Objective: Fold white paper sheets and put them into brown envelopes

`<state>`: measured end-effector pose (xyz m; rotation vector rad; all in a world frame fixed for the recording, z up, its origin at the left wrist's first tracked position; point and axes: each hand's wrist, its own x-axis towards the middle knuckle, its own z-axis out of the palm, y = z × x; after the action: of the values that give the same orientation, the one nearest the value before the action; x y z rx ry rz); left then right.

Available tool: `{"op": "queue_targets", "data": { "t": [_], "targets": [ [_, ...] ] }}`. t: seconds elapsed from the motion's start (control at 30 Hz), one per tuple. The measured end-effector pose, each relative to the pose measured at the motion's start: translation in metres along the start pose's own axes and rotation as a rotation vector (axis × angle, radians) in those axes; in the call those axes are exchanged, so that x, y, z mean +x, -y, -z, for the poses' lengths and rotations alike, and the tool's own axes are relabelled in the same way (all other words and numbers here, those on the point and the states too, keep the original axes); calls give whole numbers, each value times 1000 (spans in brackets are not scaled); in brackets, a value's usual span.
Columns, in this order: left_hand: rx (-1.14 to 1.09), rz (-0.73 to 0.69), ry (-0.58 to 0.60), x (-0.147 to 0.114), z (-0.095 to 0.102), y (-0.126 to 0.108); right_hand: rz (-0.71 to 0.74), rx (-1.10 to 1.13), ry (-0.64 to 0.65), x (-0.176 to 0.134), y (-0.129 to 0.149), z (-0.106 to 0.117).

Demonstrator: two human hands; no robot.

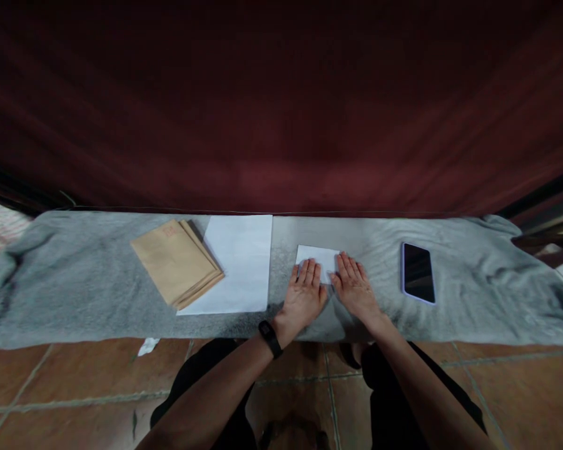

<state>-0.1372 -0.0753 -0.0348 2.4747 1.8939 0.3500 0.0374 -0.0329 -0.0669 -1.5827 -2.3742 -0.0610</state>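
Note:
A small white piece of paper [318,253], apparently folded, lies flat on the grey cloth. My left hand [304,292] rests palm down over its left part, fingers stretched out. On its right edge lies my right hand [355,290], also flat with the fingers extended. Part of the paper is hidden beneath both hands. To the left are larger white sheets of paper [248,262], lying flat. A stack of brown envelopes [176,262] overlaps their left side, and the top one has faint red print.
Grey cloth [98,287] covers the long narrow surface, with wrinkles at both ends. A phone with a purple case [418,273] lies to the right. Dark red fabric [281,137] hangs behind. A white scrap [148,346] is on the tiled floor [94,387].

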Motion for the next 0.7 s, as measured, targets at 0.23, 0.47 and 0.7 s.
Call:
{"op": "queue_targets", "data": {
  "t": [0.23, 0.47, 0.7],
  "targets": [
    [-26, -16, -33, 22, -1, 16, -49, 11, 16, 7, 11, 7],
    [6, -57, -27, 33, -16, 16, 4, 38, 34, 14, 26, 8],
    [16, 52, 7, 36, -17, 25, -24, 29, -11, 12, 20, 2]
  ]
}}
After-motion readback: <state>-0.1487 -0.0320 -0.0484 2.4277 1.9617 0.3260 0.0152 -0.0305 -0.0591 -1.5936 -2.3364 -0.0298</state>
